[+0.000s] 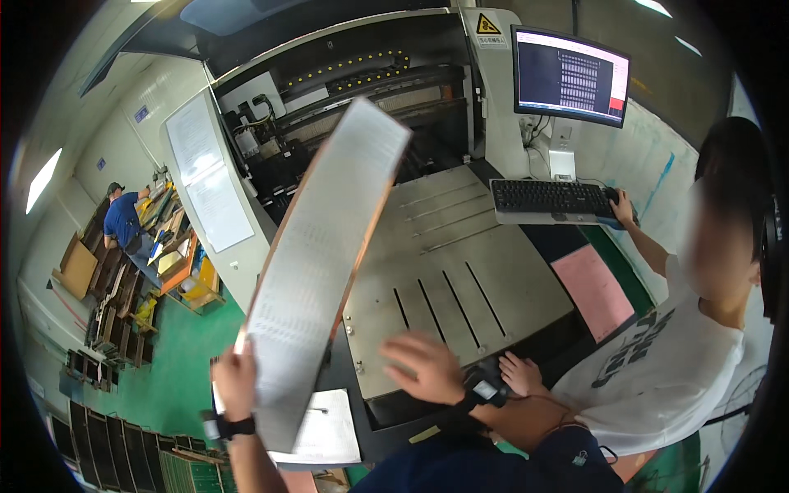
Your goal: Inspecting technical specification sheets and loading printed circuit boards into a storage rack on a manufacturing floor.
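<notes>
A long, flat silvery panel (316,255) with copper-coloured edges and rows of fine marks slants up from lower left, in front of the machine. My left hand (236,382) is closed on its left edge near the bottom end. The fingers behind the panel are hidden. My right hand (423,367) holds nothing; its fingers are apart and slightly blurred, over the front of the slotted metal machine table (436,238). Under the panel's lower end, white paper (333,427) shows.
At right, a co-worker in a white shirt (657,370) has one hand on a mouse (612,197) and the other (519,374) by the table's front edge. A keyboard (555,197), a monitor (569,78) and a pink sheet (593,292) are near. Another person (123,218) stands far left.
</notes>
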{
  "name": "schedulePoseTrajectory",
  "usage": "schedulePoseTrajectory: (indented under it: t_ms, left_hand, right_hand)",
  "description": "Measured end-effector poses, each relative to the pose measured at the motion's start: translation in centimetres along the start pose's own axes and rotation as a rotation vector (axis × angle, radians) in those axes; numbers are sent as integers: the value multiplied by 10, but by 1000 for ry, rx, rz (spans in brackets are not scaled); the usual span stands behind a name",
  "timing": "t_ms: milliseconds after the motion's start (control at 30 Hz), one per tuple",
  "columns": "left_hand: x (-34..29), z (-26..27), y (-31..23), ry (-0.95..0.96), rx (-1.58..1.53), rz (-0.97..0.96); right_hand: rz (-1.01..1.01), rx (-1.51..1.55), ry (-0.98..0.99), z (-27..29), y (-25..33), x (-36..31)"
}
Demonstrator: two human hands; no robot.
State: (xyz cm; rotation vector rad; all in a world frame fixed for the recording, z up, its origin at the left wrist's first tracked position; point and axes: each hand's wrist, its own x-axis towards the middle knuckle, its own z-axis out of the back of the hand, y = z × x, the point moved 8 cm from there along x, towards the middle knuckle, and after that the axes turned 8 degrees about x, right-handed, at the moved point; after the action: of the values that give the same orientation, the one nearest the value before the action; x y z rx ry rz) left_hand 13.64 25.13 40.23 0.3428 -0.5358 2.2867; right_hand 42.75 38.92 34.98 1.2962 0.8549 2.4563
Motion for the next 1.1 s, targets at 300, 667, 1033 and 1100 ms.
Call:
schedulePoseTrajectory:
  t_ms: [300, 667, 1033, 1100]
  left_hand:
    - [4, 189, -104, -270, 388, -955]
    - [-25, 41, -169, 36, 105, -969]
    - [-220, -208, -63, 681, -201, -570]
    - [-235, -207, -44, 681, -144, -502]
  right_hand:
    - [-227, -174, 481, 13, -6, 65]
    - [-703, 973, -38, -75, -119, -14]
    - [-990, 63, 1, -104, -290, -72]
    - [-890, -177, 68, -107, -291, -69]
